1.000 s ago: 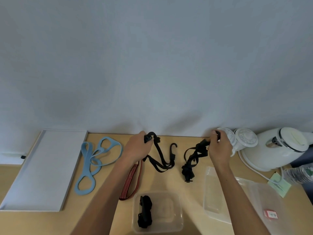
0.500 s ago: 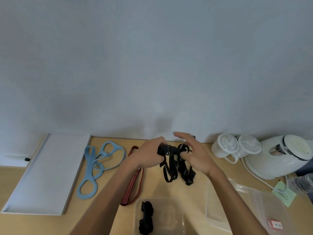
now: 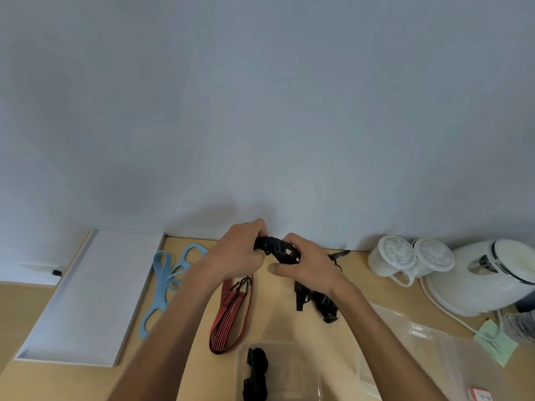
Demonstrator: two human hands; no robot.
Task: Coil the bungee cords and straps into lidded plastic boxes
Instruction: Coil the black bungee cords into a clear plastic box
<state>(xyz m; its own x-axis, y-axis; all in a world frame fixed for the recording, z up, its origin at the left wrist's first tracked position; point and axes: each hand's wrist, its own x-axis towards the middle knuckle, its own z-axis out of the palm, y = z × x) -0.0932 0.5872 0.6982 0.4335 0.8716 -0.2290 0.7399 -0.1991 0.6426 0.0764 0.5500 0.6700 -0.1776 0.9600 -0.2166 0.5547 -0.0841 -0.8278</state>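
The one camera sits on my head and looks forward and slightly down. Its wide lens gives the pale wall (image 3: 260,111) more than the upper half of the picture, and the wooden table (image 3: 278,308) runs along the bottom. My forearms enter from the lower edge, close to the lens. My left hand (image 3: 237,253) and right hand (image 3: 307,264) grip the black strap (image 3: 278,248) near the table's far edge. The white tray (image 3: 86,299) lies at far left, the kettle (image 3: 492,279) at far right. The clear box (image 3: 289,369) is nearest and is cut by the bottom edge.
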